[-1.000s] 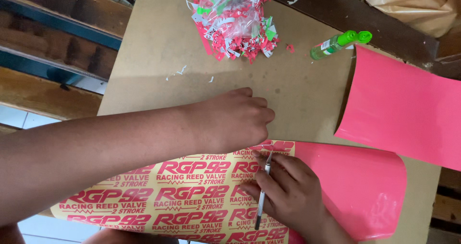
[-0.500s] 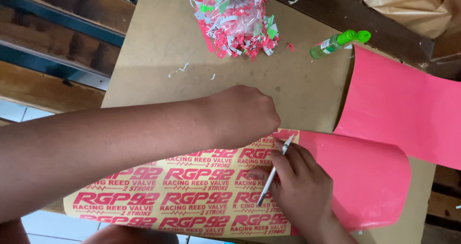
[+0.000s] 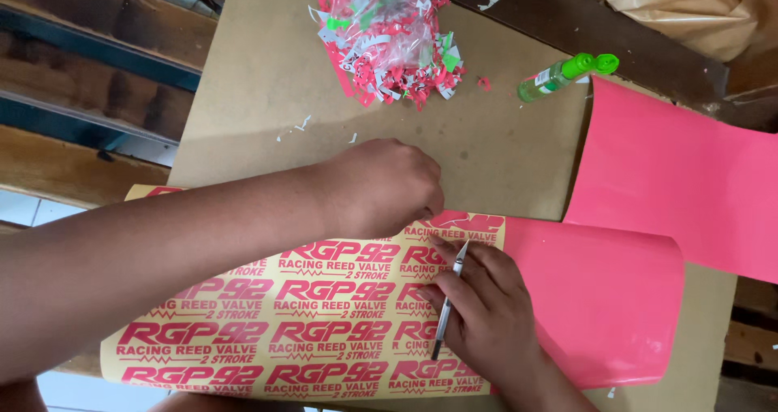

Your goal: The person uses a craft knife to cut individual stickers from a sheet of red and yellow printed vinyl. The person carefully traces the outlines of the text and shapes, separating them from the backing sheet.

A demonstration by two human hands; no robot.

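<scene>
Head view | right hand (image 3: 486, 315) grasps pen knife (image 3: 448, 303) | left hand (image 3: 381, 189) clenched on sticker sheet (image 3: 243, 331) (scrap pile (image 3: 389, 43) beyond)

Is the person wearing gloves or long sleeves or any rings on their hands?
No. The left hand and right hand are both bare, with no gloves, and no ring or watch shows. Both forearms are uncovered too: no sleeve reaches into the picture. Fingernails are short and plain.

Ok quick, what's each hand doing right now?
Left hand: closed, fingertips at the top edge of the yellow sticker sheet.
Right hand: closed around a thin craft knife.
</scene>
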